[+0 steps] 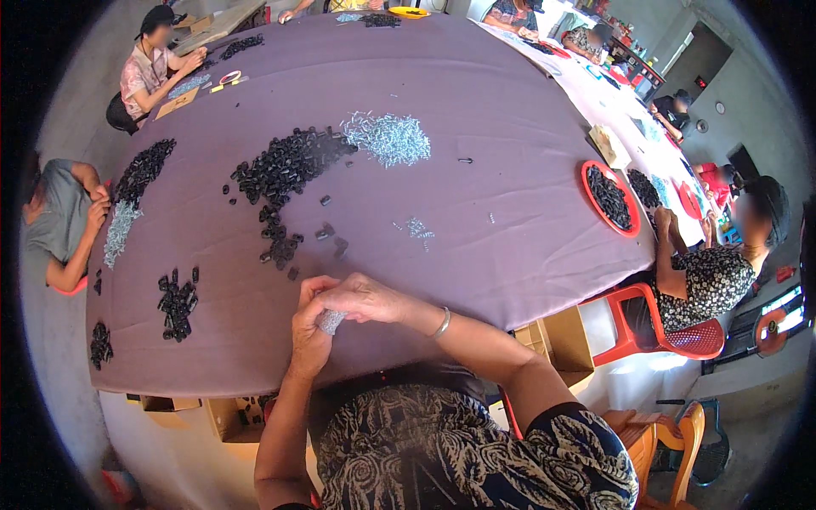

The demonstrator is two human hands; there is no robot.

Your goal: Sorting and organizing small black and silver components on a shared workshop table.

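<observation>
At the near edge of the table, my left hand and my right hand are brought together, fingers closed. Whatever they pinch is hidden behind the fingers. A grey speckled patch shows between the hands; I cannot tell whether it is a finger wrap or a held thing. Just beyond my hands lie a few loose black plastic pieces, which lead up to a large heap of black cylindrical parts. Touching that heap on its far right is a pile of small metal springs. A smaller cluster of springs lies ahead to the right.
A purple cloth covers the table. Black pieces lie in a small heap at left. An orange-red bowl of black parts stands at the right edge. Cardboard boxes sit below the edge. Other people work around the table, one on a red chair.
</observation>
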